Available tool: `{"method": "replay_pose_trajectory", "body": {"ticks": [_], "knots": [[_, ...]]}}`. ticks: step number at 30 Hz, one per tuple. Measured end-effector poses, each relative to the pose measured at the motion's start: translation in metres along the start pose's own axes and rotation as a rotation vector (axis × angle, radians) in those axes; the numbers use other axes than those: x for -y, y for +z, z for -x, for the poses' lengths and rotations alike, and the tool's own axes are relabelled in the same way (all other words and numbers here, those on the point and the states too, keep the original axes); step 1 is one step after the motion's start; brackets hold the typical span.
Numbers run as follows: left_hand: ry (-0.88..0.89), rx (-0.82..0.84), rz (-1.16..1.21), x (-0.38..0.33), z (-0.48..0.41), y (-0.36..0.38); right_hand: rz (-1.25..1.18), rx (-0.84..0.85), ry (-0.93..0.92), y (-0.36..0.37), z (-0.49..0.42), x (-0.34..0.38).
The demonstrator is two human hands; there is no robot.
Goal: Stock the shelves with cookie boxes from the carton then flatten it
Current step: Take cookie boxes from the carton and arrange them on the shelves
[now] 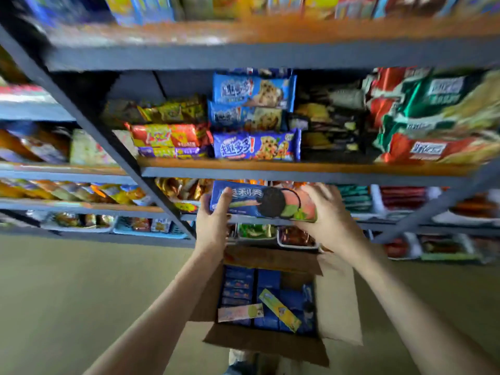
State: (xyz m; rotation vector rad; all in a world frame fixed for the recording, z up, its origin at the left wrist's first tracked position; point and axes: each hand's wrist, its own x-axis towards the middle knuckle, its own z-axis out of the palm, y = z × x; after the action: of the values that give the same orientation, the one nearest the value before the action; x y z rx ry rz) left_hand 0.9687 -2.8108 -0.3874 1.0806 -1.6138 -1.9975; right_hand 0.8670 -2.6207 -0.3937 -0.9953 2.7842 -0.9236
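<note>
A blue cookie box [254, 203] with a black sandwich cookie and a pink-green end is held level in front of the shelf opening [297, 182], below the wooden shelf board. My left hand [213, 220] grips its left end, thumb across the front. My right hand [324, 215] holds the right end, fingers curled over its top edge. Below my arms an open brown carton [338, 299] stands on the floor, with several blue cookie boxes [240, 288] packed inside and two slim boxes lying loose on top.
Grey metal racks with wooden boards [270, 167] fill the view, crowded with snack packs: blue cookie bags [254, 146], red and green packs [422, 131] to the right. A diagonal rack upright [113, 147] runs left of my hands. Beige floor [81, 293] lies to the left.
</note>
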Motion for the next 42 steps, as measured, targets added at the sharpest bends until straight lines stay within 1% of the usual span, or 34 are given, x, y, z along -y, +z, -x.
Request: {"method": "replay_pose_trajectory", "body": {"ticks": [3,5,7,9,11,13,14,17,18,20,23,25,28,31,35,38,42], "knots": [[0.182,-0.050,-0.052,-0.060,0.018,0.012,0.020,-0.118,-0.084,-0.053,-0.023,0.028],[0.257,-0.045,-0.029,-0.096,0.028,0.018,0.017,-0.205,-0.139,-0.084,-0.035,0.046],[0.308,-0.046,0.042,-0.130,0.031,0.022,-0.019,-0.253,-0.183,-0.113,-0.046,0.066],[0.341,-0.034,0.132,-0.160,0.028,0.023,-0.079,-0.342,-0.270,-0.137,-0.057,0.084],[0.368,-0.022,0.197,-0.189,0.025,0.023,-0.204,-0.411,-0.296,-0.159,-0.067,0.104],[0.371,0.015,0.276,-0.218,0.024,0.024,-0.380,-0.445,-0.299,-0.181,-0.074,0.126],[0.397,0.029,0.304,-0.233,0.023,0.024,-0.489,-0.442,-0.284,-0.193,-0.076,0.138],[0.492,0.044,0.371,-0.282,0.017,0.026,-0.870,-0.362,-0.226,-0.226,-0.091,0.177],[0.507,0.062,0.412,-0.300,0.015,0.026,-0.930,-0.357,-0.206,-0.237,-0.099,0.187],[0.588,0.083,0.432,-0.336,0.010,0.023,-0.907,-0.373,-0.197,-0.259,-0.117,0.204],[0.712,0.092,0.344,-0.387,0.012,0.019,-0.875,-0.399,-0.216,-0.297,-0.146,0.226],[0.841,0.096,0.249,-0.423,0.016,0.018,-0.865,-0.376,-0.240,-0.327,-0.166,0.240],[0.946,0.109,0.022,-0.481,0.003,0.025,-0.820,-0.372,-0.291,-0.370,-0.201,0.255],[1.006,0.058,-0.197,-0.526,-0.022,0.045,-0.859,-0.441,-0.293,-0.405,-0.241,0.261],[1.070,-0.056,-0.332,-0.558,-0.049,0.068,-0.926,-0.518,-0.220,-0.434,-0.295,0.257],[1.157,-0.082,-0.418,-0.571,-0.059,0.080,-1.067,-0.541,-0.125,-0.446,-0.331,0.250],[1.261,-0.103,-0.551,-0.586,-0.076,0.094,-1.080,-0.586,-0.066,-0.454,-0.369,0.249]]}}
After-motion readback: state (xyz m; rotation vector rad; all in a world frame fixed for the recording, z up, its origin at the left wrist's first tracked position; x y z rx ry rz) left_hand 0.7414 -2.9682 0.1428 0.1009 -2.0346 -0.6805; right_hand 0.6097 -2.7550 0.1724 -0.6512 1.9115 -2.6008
